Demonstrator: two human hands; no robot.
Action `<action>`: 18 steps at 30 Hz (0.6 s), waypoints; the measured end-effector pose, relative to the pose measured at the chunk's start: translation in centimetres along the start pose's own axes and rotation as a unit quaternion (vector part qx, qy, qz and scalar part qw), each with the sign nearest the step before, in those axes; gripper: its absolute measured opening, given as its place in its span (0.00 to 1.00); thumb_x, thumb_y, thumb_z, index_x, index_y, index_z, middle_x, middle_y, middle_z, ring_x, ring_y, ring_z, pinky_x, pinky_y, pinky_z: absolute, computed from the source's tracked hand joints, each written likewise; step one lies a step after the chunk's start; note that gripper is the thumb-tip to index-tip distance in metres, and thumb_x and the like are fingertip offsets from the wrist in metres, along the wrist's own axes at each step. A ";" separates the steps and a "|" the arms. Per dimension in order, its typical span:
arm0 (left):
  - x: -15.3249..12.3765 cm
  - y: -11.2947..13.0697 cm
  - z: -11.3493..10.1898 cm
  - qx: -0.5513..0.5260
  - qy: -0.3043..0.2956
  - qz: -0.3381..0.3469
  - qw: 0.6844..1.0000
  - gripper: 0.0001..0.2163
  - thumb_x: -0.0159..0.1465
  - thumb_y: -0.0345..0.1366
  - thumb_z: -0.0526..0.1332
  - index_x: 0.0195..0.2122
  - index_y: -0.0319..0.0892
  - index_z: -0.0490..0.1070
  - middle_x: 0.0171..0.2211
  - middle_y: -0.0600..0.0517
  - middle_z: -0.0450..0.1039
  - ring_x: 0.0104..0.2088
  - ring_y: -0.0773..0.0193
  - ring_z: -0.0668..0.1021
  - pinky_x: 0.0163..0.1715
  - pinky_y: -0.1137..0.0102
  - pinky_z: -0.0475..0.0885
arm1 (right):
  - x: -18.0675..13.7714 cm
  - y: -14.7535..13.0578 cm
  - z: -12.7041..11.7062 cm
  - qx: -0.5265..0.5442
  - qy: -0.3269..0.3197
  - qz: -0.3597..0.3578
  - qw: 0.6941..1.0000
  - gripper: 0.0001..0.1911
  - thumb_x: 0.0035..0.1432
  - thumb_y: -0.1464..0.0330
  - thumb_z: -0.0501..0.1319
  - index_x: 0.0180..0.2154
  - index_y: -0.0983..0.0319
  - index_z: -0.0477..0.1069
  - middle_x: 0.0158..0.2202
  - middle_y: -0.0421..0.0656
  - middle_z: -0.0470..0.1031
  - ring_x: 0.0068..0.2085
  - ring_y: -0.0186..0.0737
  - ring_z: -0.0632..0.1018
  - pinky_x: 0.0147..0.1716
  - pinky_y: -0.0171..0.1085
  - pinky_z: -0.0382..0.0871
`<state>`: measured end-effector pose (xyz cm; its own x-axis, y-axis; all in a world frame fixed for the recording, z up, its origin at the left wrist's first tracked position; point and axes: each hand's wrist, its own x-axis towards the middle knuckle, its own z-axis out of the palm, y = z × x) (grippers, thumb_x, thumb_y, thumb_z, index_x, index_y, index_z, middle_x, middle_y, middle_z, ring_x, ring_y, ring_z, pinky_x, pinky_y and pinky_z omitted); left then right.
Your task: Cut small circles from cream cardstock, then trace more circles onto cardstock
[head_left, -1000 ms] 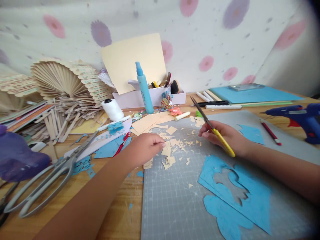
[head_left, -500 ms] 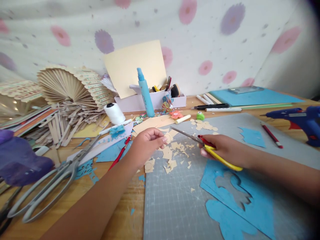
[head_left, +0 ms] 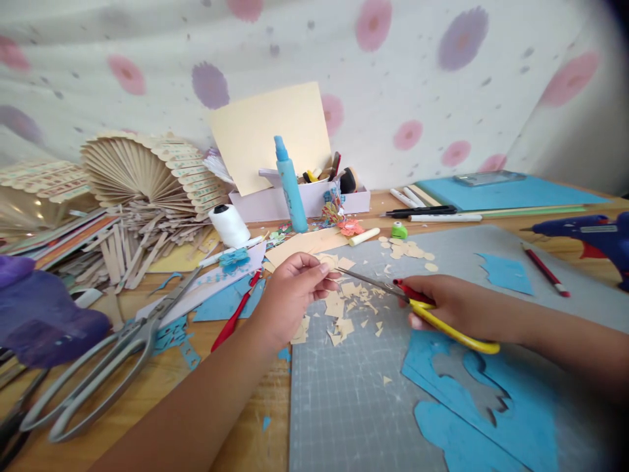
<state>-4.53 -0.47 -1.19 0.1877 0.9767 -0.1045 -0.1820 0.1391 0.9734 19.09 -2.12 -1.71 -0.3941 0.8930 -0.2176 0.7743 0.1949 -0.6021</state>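
Bright, diffuse light spreads evenly over the white wall covering with pink and purple flowers (head_left: 314,59), and shadows are soft. Tiny glints dot the clear plastic (head_left: 29,215) at left. The scissors with red and yellow handles (head_left: 421,311) look fairly crisp. Wide-angle distortion stretches the long grey metal scissors (head_left: 150,319); dark, blurred vignetting swallows the right-hand corners, smearing the cut blue sheet (head_left: 528,390).
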 end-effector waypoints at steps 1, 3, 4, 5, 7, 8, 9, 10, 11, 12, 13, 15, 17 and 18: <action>0.0 0.0 0.0 -0.008 -0.001 -0.005 1.000 0.09 0.52 0.34 0.65 0.26 0.42 0.63 0.24 0.56 0.76 0.25 0.69 0.77 0.29 0.73 0.67 | 0.0 -0.1 0.1 -0.002 0.000 0.006 1.000 0.13 0.49 0.58 0.60 0.24 0.58 0.62 0.21 0.36 0.64 0.24 0.37 0.65 0.21 0.34 0.56; -0.2 -0.1 0.1 -0.012 -0.006 -0.009 1.000 0.09 0.53 0.33 0.65 0.26 0.42 0.63 0.24 0.55 0.77 0.25 0.69 0.77 0.28 0.73 0.66 | 0.0 -0.3 0.2 0.003 -0.001 0.011 1.000 0.12 0.47 0.59 0.60 0.23 0.58 0.61 0.21 0.36 0.64 0.24 0.38 0.65 0.21 0.35 0.56; -0.3 -0.1 0.2 -0.012 -0.009 -0.010 1.000 0.09 0.53 0.33 0.65 0.26 0.42 0.63 0.24 0.55 0.77 0.25 0.69 0.77 0.28 0.73 0.66 | -0.1 -0.4 0.3 0.012 -0.002 0.010 1.000 0.11 0.47 0.59 0.60 0.23 0.58 0.62 0.21 0.37 0.64 0.25 0.38 0.66 0.22 0.35 0.56; -0.3 -0.1 0.3 -0.013 -0.013 -0.012 1.000 0.09 0.53 0.33 0.65 0.25 0.42 0.63 0.25 0.54 0.78 0.25 0.70 0.77 0.29 0.73 0.66 | -0.1 -0.5 0.3 0.024 -0.004 0.008 1.000 0.10 0.47 0.60 0.59 0.24 0.58 0.62 0.22 0.37 0.65 0.25 0.39 0.66 0.22 0.35 0.57; -0.5 -0.2 0.5 -0.012 -0.021 -0.016 1.000 0.09 0.53 0.33 0.65 0.25 0.41 0.63 0.26 0.53 0.78 0.25 0.69 0.77 0.29 0.73 0.67 | -0.2 -0.6 0.3 0.051 -0.007 0.004 0.999 0.07 0.46 0.61 0.58 0.25 0.58 0.63 0.23 0.37 0.65 0.26 0.40 0.67 0.24 0.36 0.59; -0.5 -0.2 0.6 -0.012 -0.023 -0.018 1.000 0.09 0.53 0.33 0.65 0.25 0.41 0.63 0.26 0.53 0.79 0.25 0.69 0.77 0.29 0.72 0.67 | -0.3 -0.7 0.4 0.063 -0.009 0.004 0.998 0.07 0.46 0.62 0.58 0.25 0.57 0.64 0.23 0.38 0.66 0.27 0.40 0.67 0.24 0.36 0.59; -0.6 -0.3 0.7 -0.011 -0.024 -0.021 0.999 0.09 0.53 0.33 0.65 0.25 0.41 0.63 0.26 0.53 0.79 0.25 0.69 0.77 0.30 0.72 0.67 | -0.3 -0.7 0.4 0.070 -0.010 0.005 0.997 0.07 0.46 0.62 0.59 0.25 0.57 0.64 0.23 0.38 0.66 0.27 0.40 0.67 0.24 0.36 0.60; -0.6 -0.3 0.8 -0.010 -0.025 -0.023 0.999 0.09 0.53 0.34 0.66 0.24 0.41 0.63 0.26 0.53 0.79 0.26 0.69 0.77 0.30 0.72 0.67 | -0.3 -0.8 0.4 0.076 -0.010 0.007 0.997 0.07 0.45 0.62 0.59 0.25 0.57 0.64 0.23 0.38 0.66 0.26 0.40 0.67 0.24 0.36 0.60; -0.7 -0.3 0.8 -0.008 -0.025 -0.023 0.999 0.10 0.52 0.34 0.66 0.24 0.41 0.63 0.26 0.53 0.79 0.25 0.70 0.77 0.30 0.73 0.66 | -0.3 -0.8 0.4 0.082 -0.009 0.010 0.997 0.07 0.45 0.62 0.59 0.25 0.57 0.64 0.23 0.38 0.67 0.26 0.40 0.67 0.23 0.36 0.60; -0.7 -0.3 0.8 -0.006 -0.025 -0.023 0.999 0.10 0.52 0.34 0.66 0.24 0.41 0.64 0.26 0.53 0.79 0.26 0.70 0.77 0.30 0.73 0.66 | -0.3 -0.9 0.4 0.088 -0.009 0.013 0.996 0.07 0.45 0.62 0.59 0.25 0.57 0.65 0.23 0.38 0.68 0.26 0.40 0.67 0.23 0.36 0.60; -0.7 -0.3 0.9 -0.004 -0.025 -0.020 0.999 0.10 0.52 0.34 0.66 0.24 0.41 0.64 0.26 0.53 0.79 0.26 0.70 0.77 0.30 0.73 0.66 | -0.3 -0.9 0.4 0.093 -0.007 0.014 0.996 0.07 0.45 0.62 0.60 0.26 0.57 0.65 0.23 0.38 0.68 0.26 0.41 0.67 0.23 0.36 0.60; -0.7 -0.2 0.9 -0.003 -0.025 -0.014 1.000 0.10 0.51 0.34 0.67 0.24 0.41 0.64 0.26 0.53 0.78 0.26 0.69 0.77 0.30 0.73 0.66 | -0.3 -1.1 0.4 0.100 0.000 0.009 0.995 0.06 0.45 0.63 0.60 0.25 0.57 0.64 0.23 0.38 0.69 0.26 0.41 0.68 0.24 0.37 0.61; -0.8 -0.1 0.9 -0.005 -0.024 -0.010 1.000 0.11 0.50 0.34 0.68 0.23 0.40 0.64 0.25 0.53 0.78 0.26 0.69 0.77 0.29 0.73 0.66 | -0.4 -1.3 0.3 0.099 0.003 0.003 0.995 0.06 0.45 0.64 0.60 0.24 0.58 0.63 0.22 0.38 0.68 0.27 0.40 0.68 0.25 0.36 0.61; -0.9 -0.1 0.9 -0.006 -0.025 -0.010 1.000 0.11 0.49 0.34 0.68 0.23 0.40 0.64 0.25 0.53 0.78 0.26 0.68 0.77 0.30 0.73 0.66 | -0.5 -1.4 0.3 0.101 0.000 0.002 0.995 0.06 0.45 0.64 0.60 0.24 0.58 0.63 0.22 0.37 0.67 0.27 0.39 0.67 0.25 0.36 0.61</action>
<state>-3.82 -1.49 -0.99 0.2383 0.9646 -0.1125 -0.1888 0.1597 0.9689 18.05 -2.97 -0.96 -0.3910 0.8934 -0.2211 0.6612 0.1056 -0.7428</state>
